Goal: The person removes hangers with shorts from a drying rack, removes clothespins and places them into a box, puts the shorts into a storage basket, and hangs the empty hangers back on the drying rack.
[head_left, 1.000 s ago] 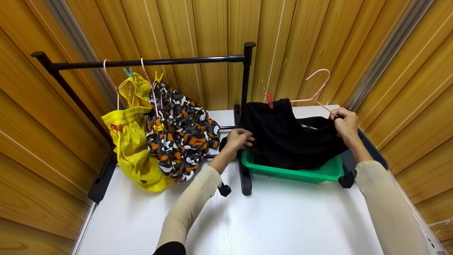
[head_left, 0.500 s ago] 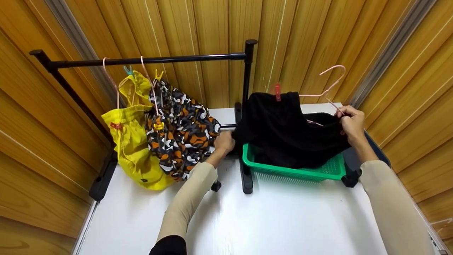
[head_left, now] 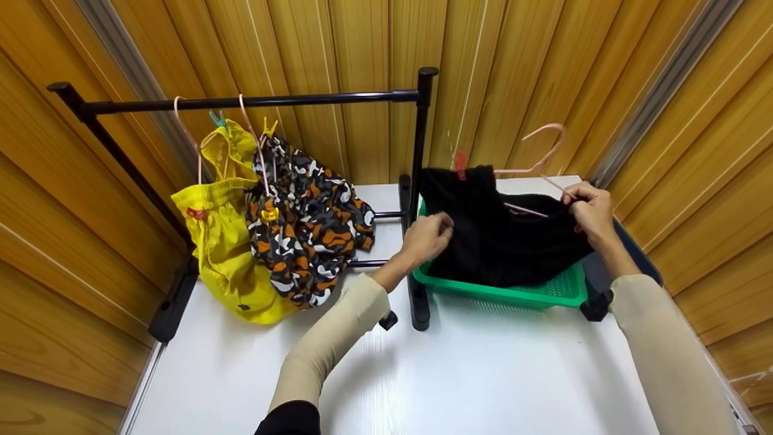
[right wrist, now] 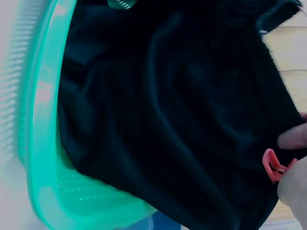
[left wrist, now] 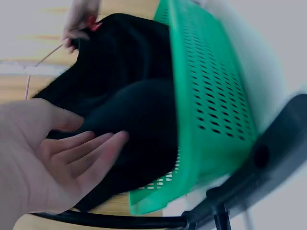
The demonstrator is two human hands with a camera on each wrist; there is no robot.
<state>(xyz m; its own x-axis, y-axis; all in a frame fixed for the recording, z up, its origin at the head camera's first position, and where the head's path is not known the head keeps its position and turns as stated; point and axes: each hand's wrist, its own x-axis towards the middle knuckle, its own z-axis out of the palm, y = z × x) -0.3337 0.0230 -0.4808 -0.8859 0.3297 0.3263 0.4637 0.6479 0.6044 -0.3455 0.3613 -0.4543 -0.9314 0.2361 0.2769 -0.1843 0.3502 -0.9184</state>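
White tabletop (head_left: 483, 374), panelled walls (head_left: 356, 48), black garment (head_left: 501, 248)

Bright light glares off the white table (head_left: 483, 374) among soft shadows. The left wrist view blurs the green basket (left wrist: 208, 72).

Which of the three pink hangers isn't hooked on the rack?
The rightmost hanger, with the black garment, by the right hand: its hook is free, while the other two hangers hook over the black rail.
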